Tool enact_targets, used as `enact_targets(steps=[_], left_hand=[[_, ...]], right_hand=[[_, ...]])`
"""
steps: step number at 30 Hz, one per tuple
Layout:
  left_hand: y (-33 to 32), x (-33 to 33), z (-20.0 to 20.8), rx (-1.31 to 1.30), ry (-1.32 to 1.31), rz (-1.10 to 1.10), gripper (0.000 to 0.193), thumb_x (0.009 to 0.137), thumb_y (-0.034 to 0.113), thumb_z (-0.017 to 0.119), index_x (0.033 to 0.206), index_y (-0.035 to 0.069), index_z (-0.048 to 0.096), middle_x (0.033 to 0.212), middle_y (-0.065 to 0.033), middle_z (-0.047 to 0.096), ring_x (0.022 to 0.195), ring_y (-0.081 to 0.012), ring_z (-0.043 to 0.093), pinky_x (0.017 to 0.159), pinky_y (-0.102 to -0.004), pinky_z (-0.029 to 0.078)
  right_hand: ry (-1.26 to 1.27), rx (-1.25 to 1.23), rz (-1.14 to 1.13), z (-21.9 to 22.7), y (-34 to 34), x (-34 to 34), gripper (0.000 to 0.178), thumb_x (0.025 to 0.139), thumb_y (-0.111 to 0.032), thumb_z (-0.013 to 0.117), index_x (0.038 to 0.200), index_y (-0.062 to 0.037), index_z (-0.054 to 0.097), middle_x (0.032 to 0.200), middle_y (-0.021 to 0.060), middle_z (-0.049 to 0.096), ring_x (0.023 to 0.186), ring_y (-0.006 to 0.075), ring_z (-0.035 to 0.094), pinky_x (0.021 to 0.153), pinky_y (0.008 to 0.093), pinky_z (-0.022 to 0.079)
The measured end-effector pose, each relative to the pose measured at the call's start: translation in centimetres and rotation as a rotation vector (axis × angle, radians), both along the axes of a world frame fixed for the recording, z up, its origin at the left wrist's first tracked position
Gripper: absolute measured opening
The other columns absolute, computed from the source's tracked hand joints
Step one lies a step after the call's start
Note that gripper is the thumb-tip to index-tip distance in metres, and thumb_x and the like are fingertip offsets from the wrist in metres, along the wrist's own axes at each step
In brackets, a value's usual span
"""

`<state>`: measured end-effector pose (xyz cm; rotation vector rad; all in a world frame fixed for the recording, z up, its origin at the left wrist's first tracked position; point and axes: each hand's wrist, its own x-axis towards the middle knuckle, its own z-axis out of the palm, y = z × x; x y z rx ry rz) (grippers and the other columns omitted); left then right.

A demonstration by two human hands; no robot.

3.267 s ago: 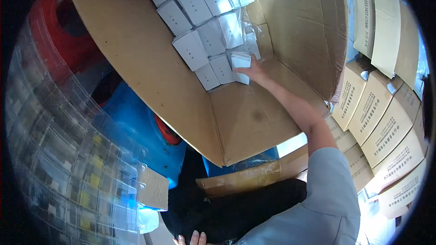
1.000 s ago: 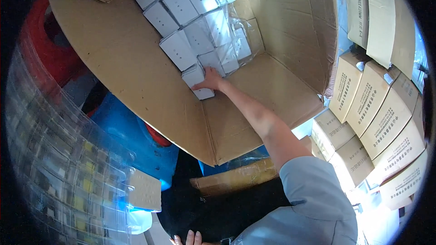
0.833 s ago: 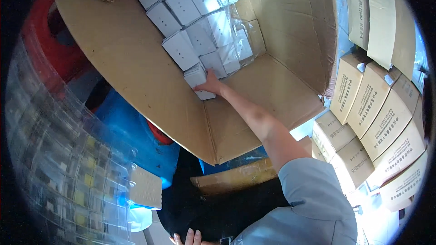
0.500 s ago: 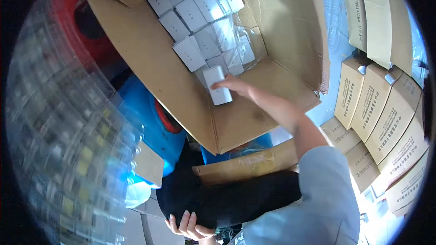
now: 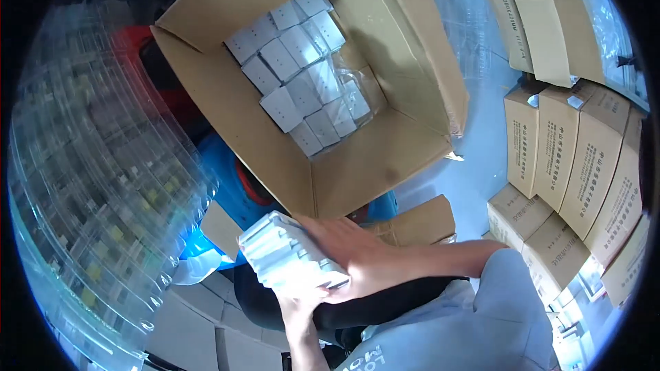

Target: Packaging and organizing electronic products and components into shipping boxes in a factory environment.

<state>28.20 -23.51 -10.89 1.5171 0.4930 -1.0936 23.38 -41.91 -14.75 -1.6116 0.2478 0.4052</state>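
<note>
On the stack point(image 5: 285, 254), looks like smooth white plastic, with a bright shine. On the carton point(image 5: 237, 106), shows brown cardboard, dry and matt. On the pieces point(image 5: 299, 45) inside, again white and smooth, partly covered with thin, glossy clear film point(image 5: 362, 86). At the trays point(image 5: 124, 178), appears to be transparent plastic, rather shiny. On the boxes point(image 5: 584, 165), matt cardboard also. On the shirt point(image 5: 467, 326), soft grey cloth; on the trousers point(image 5: 258, 302), matt black cloth.

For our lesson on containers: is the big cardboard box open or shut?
Open: white pieces inside the box show from above.
</note>
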Motion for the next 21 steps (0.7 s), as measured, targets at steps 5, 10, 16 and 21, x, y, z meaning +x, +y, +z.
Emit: enact_targets(steps=[5,10,16,21], left_hand=[[2.4,0.4,-1.2,-0.212,0.124,0.407,0.074,0.064,0.023,0.077,0.125,-0.005,0.046,0.110,-0.0158,0.060,0.096,-0.0260,0.062,0.085,-0.0352,0.050],[-2.3,1.9,0.4,-0.129,-0.056,0.434,0.051,0.091,0.043,0.052,0.127,0.008,0.044,0.103,-0.0122,0.050,0.088,-0.0251,0.052,0.075,-0.0367,0.046],[-2.8,2.8,-0.9,-0.831,0.508,0.538,0.061,0.097,0.023,0.046,0.147,0.028,0.013,0.104,-0.0264,0.053,0.097,-0.0360,0.061,0.074,-0.0489,0.056],[-1.2,2.2,-1.5,-0.492,0.475,0.489,0.072,0.099,0.028,0.040,0.147,0.031,-0.014,0.084,-0.0166,0.050,0.067,-0.0301,0.058,0.064,-0.0427,0.052]], right_hand=[[-0.253,-0.076,0.051,1.4,-1.7,0.9,0.113,0.071,-0.056,0.073,0.145,0.0043,0.012,0.140,0.0257,0.033,0.120,0.0372,0.044,0.096,0.0430,0.039],[0.017,0.412,-0.152,-10.8,-5.8,8.5,0.038,0.094,-0.031,0.056,0.121,-0.0042,0.055,0.119,0.0071,0.060,0.109,0.0180,0.055,0.096,0.0330,0.042],[0.464,-0.042,-0.379,-40.4,-3.9,9.3,0.094,0.077,-0.061,0.063,0.126,0.0161,0.040,0.127,0.0297,0.050,0.124,0.0335,0.046,0.102,0.0375,0.036],[0.522,-0.102,-0.492,-47.7,0.1,9.1,0.112,0.068,-0.067,0.068,0.137,0.0104,0.027,0.138,0.0275,0.039,0.130,0.0367,0.038,0.106,0.0384,0.033]])
